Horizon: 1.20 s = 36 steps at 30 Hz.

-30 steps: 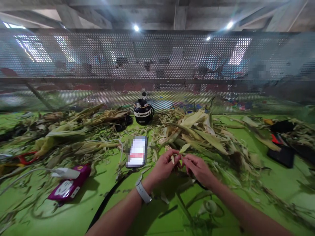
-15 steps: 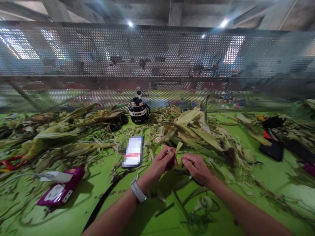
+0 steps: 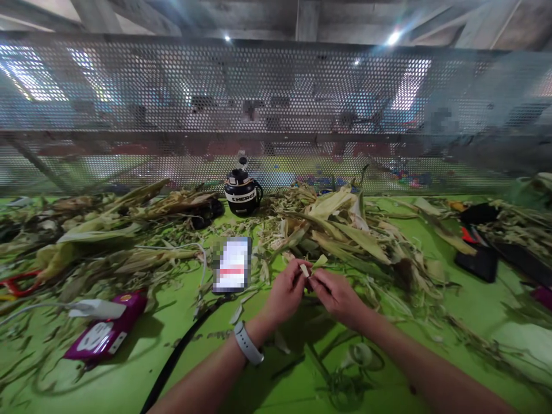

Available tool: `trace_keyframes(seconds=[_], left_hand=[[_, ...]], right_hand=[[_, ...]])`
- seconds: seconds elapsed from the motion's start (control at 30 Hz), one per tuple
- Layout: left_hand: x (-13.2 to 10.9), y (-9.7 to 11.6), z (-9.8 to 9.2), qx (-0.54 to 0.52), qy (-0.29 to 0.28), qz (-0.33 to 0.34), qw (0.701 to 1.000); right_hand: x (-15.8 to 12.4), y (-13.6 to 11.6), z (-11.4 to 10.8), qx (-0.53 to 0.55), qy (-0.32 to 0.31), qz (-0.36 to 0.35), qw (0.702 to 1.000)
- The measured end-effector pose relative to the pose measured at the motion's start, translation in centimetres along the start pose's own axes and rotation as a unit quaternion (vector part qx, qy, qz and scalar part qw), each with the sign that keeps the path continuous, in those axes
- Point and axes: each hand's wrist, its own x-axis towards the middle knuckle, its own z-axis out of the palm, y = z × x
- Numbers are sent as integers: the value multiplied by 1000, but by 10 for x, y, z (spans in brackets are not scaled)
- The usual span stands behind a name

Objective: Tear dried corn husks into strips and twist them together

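Note:
My left hand (image 3: 285,290), with a white watch on its wrist, and my right hand (image 3: 337,294) meet over the green table (image 3: 129,379). Both pinch a small strip of pale green corn husk (image 3: 314,265) between thumb and fingers. Just behind them lies a big heap of corn husks (image 3: 345,227). A phone (image 3: 232,265) rests flat to the left of my left hand.
A black mug (image 3: 241,194) stands at the back by the perforated metal screen (image 3: 276,115). Another husk pile (image 3: 112,230) covers the left side. A magenta power strip (image 3: 106,330) with a white plug lies front left, and a black cable (image 3: 181,351) runs beside my forearm. Dark objects (image 3: 478,259) sit at right.
My hands have closed together again on the husk strip after being slightly apart. The view has shifted a little; nothing else on the table moved.

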Motion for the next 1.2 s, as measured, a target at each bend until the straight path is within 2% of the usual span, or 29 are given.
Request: trace_keyframes(seconds=[0.1,0.23,0.3,0.37,0.43,0.53,0.67,0.83,0.97,1.2], left_hand=[[0,-4,1,21,0,5,1000],[4,-10,-2,-25,-23,-11,999],[6,-10,-5,-62,-52,-31,996],[5,-6,-6,-88,-73,-53,992],[4,-1,-7,-109,-80,-77,988],[1,5,-5,-144,-99,-105,979],[0,4,-3,-155,-131,-129,971],[0,3,-3,-168,-114,-130,971],[0,4,-5,-147,-129,-137,971],[1,4,-15,-98,-223,-168,955]], right_hand=[[-2,5,5,-65,2,-26,998],[-5,6,1,-120,1,-58,991],[-4,3,-8,-138,44,-53,988],[-1,1,-17,-143,112,-30,983],[2,1,-22,-105,127,-9,986],[7,7,-19,25,65,11,998],[8,12,-13,158,47,60,984],[7,7,-13,225,3,73,972],[7,7,-8,239,63,51,968],[3,4,4,264,137,80,951]])
